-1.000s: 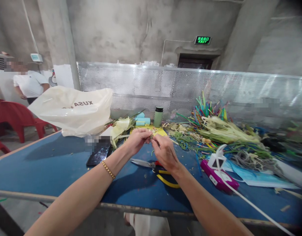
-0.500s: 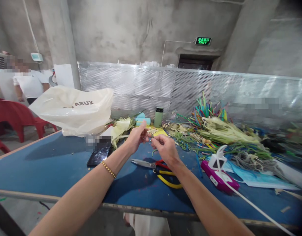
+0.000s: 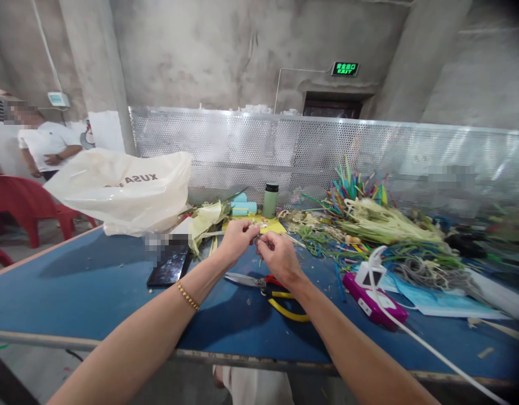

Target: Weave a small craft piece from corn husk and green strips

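My left hand (image 3: 236, 241) and my right hand (image 3: 278, 257) meet above the blue table (image 3: 94, 281), fingers pinched together on a small thin piece that is too small to name. A gold bracelet (image 3: 187, 295) sits on my left wrist. Just below the hands lie scissors with red and yellow handles (image 3: 263, 284) on the table. A heap of pale husks, green stems and coloured strips (image 3: 381, 230) spreads to the right of the hands.
A black phone (image 3: 169, 264) lies left of the hands, a white plastic bag (image 3: 124, 188) behind it. A green bottle (image 3: 270, 199) stands by the perforated metal screen (image 3: 327, 146). A purple power bank with white cable (image 3: 375, 295) lies right. A person in white (image 3: 46, 146) stands far left by red chairs (image 3: 27, 205).
My hands parted slightly half a second ago and have come back together, pinching the small piece. The person at far left shifted a little.
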Available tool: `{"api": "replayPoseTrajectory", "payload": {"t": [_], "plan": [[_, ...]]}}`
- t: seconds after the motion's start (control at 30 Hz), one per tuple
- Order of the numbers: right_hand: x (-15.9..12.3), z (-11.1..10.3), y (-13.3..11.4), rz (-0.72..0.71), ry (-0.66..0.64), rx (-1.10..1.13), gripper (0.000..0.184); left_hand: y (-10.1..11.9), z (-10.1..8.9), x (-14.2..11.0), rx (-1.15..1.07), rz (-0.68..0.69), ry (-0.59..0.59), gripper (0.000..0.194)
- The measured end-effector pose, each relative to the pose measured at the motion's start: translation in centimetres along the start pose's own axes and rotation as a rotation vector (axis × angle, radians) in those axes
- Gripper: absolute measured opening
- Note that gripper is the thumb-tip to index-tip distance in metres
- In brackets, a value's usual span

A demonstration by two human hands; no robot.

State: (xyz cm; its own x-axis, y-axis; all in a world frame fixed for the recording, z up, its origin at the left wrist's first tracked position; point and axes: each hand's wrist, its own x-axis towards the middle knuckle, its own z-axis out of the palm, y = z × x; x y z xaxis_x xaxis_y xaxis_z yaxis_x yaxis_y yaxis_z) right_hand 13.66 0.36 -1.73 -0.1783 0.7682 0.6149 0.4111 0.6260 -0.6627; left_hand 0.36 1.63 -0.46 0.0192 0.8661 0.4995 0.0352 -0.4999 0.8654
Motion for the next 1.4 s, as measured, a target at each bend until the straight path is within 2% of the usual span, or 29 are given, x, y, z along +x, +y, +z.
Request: {"api": "replayPoseTrajectory", "payload": {"t": [0.07, 0.17, 0.23, 0.3, 0.5, 0.7, 0.83, 0.97, 1.07, 1.1, 1.17, 1.3, 1.4], "plan": [[0.0, 0.1, 0.0, 0.038, -0.02, 0.119, 0.016, 0.2, -0.1, 0.0, -0.05, -0.012, 0.0, 0.037], [0.1, 0.1, -0.3, 0.124, -0.019, 0.318, 0.016, 0.5, -0.3, 0.0, -0.209, -0.071, -0.084, 0.039], [0.2, -0.1, -0.5, 0.181, 0.005, 0.392, 0.018, 0.5, -0.4, 0.0, -0.32, -0.111, -0.125, 0.042], [0.3, -0.2, -0.6, 0.224, 0.042, 0.427, 0.02, 0.5, -0.4, 0.0, -0.389, -0.141, -0.119, 0.043], [0.3, -0.4, -0.6, 0.238, 0.093, 0.425, 0.021, 0.2, 0.0, -0.3, -0.222, -0.126, -0.146, 0.031], [0.1, 0.0, -0.3, 0.206, 0.068, 0.385, 0.019, -0.5, 0.3, -0.3, -0.26, -0.084, -0.165, 0.024], [0.0, 0.2, -0.2, 0.189, 0.041, 0.385, 0.019, -0.7, 0.4, -0.2, -0.298, -0.127, -0.119, 0.024], [0.4, -0.6, -0.3, 0.212, -0.051, 0.368, 0.027, -0.9, 0.0, 0.1, -0.336, -0.179, -0.07, 0.025], [1.2, -1.9, 0.0, 0.275, 0.042, 0.293, 0.035, -1.1, -0.3, 0.3, -0.287, -0.174, -0.032, 0.025], [1.5, -2.4, 0.2, 0.29, 0.1, 0.29, 0.037, -1.1, -0.3, 0.3, -0.267, -0.18, -0.047, 0.025], [1.9, -3.2, 0.6, 0.301, 0.134, 0.301, 0.039, -1.2, -0.2, 0.1, -0.227, -0.207, -0.117, 0.027], [2.2, -3.7, 1.1, 0.245, 0.008, 0.337, 0.037, -1.3, 0.3, -0.4, -0.141, -0.233, -0.223, 0.027], [2.1, -3.6, 1.3, 0.252, 0.006, 0.36, 0.033, -1.6, 0.4, -0.5, -0.139, -0.239, -0.281, 0.032]]}}
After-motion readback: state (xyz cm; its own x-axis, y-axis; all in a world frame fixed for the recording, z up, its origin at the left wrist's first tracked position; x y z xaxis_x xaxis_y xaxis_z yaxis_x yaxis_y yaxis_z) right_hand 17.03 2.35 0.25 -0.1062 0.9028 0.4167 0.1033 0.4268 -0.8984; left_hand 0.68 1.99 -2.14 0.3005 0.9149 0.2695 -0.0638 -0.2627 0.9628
